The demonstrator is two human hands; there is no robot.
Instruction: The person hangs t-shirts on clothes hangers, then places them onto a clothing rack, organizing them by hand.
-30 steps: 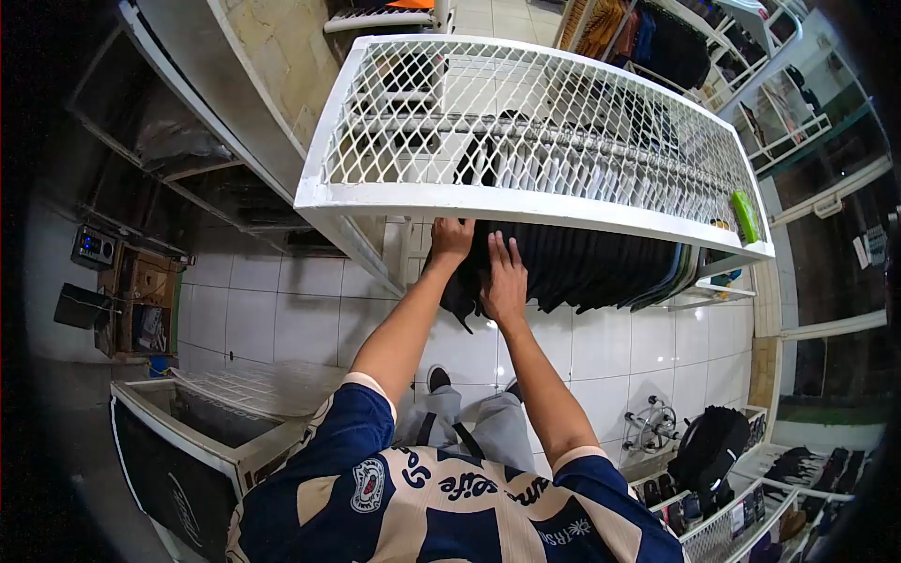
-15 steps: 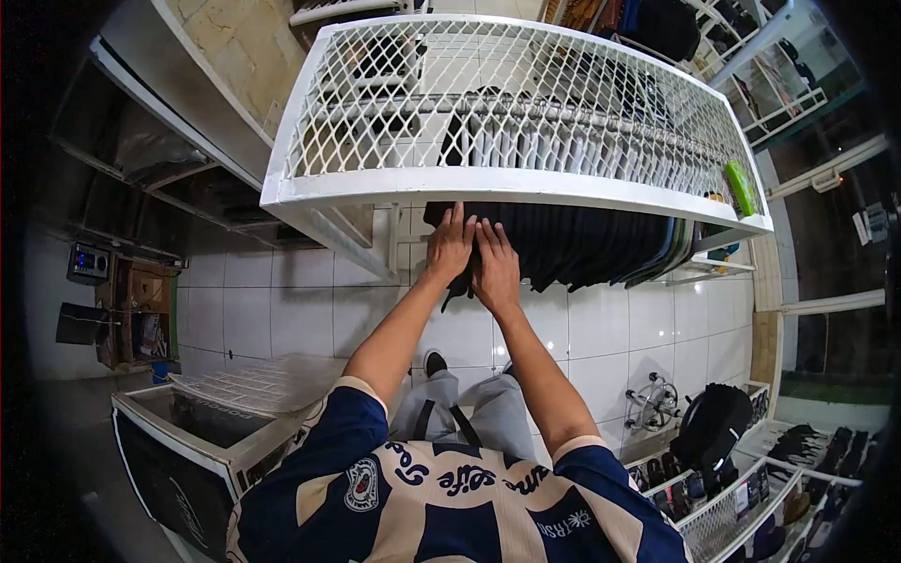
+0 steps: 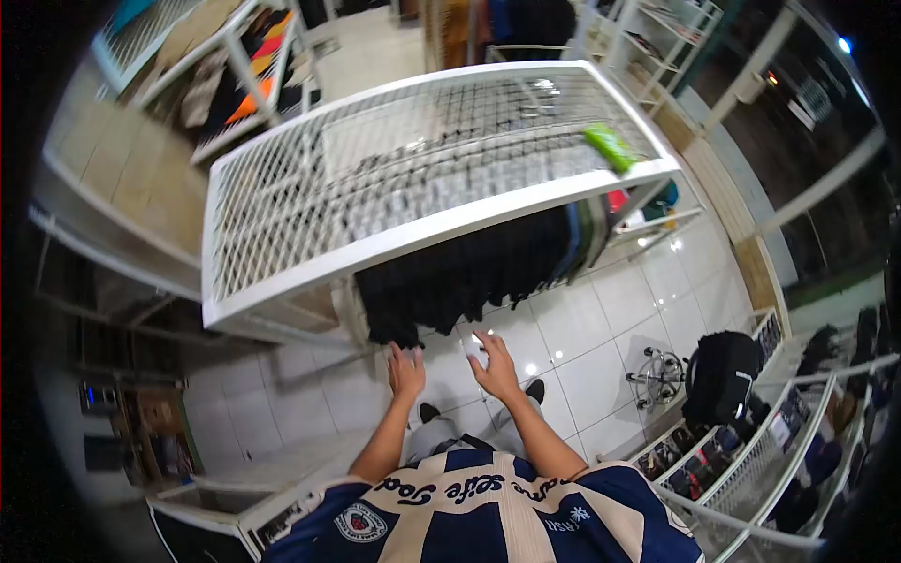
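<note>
Dark garments point(image 3: 460, 281) hang packed together from a rail under a white rack with a mesh top point(image 3: 404, 239). My left hand point(image 3: 406, 372) is just below the lower edge of the garments at their left end, fingers apart and holding nothing. To its right, my right hand point(image 3: 495, 366) is held over the floor with its fingers spread, and it is empty too. A bright green packet point(image 3: 610, 148) lies on the mesh top near the right end.
A wheeled chair base point(image 3: 657, 377) and a black backpack point(image 3: 723, 380) are on the right, beside white mesh shelves point(image 3: 751, 469) with small goods. White floor tiles point(image 3: 572, 328) run below the rack. Another display with coloured items point(image 3: 267, 66) stands behind at the left.
Both hands have come away from the dark garments, back toward my body, and moved farther apart. The view has turned, so the rack appears tilted and farther left.
</note>
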